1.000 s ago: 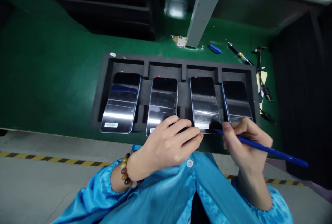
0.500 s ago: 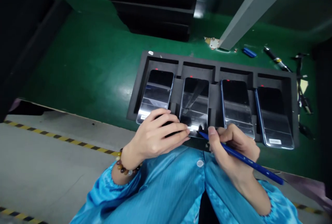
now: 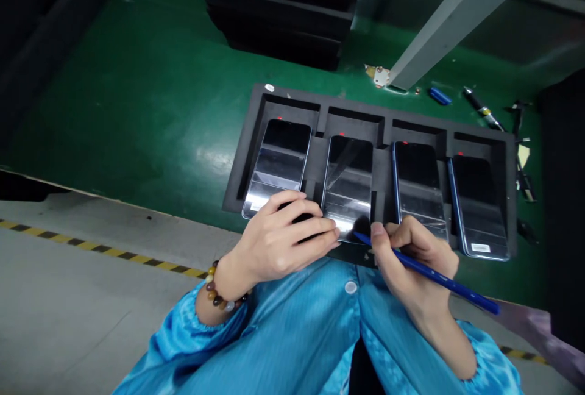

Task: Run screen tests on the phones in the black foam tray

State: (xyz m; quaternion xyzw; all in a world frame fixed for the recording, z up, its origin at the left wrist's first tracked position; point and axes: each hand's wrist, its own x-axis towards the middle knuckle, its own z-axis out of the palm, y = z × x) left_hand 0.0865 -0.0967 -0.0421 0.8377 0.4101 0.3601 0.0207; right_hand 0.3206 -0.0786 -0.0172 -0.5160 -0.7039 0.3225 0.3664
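My right hand (image 3: 418, 261) grips a blue pen (image 3: 439, 276), its tip at the lower edge of the second smartphone from the left (image 3: 348, 181). Across that phone's lower left corner rest the fingertips of my left hand (image 3: 286, 236), fingers stretched out and slightly apart, holding nothing. The phone lies screen up in a dark grey foam tray (image 3: 315, 163). In the same tray are a phone on the far left (image 3: 282, 157), one right of the middle (image 3: 419, 178) partly behind my right hand, and one on the far right (image 3: 479, 200) with a white label.
The tray lies on a green tabletop (image 3: 150, 114). Behind it stand a grey post (image 3: 457, 23) and stacked black trays (image 3: 283, 11). A blue pen cap (image 3: 439, 96), a black pen-like tool (image 3: 483, 108) and small dark items lie at the back right.
The view has shifted slightly. My left hand stays on the phone's lower corner and the pen tip stays at its lower edge, with little visible movement.
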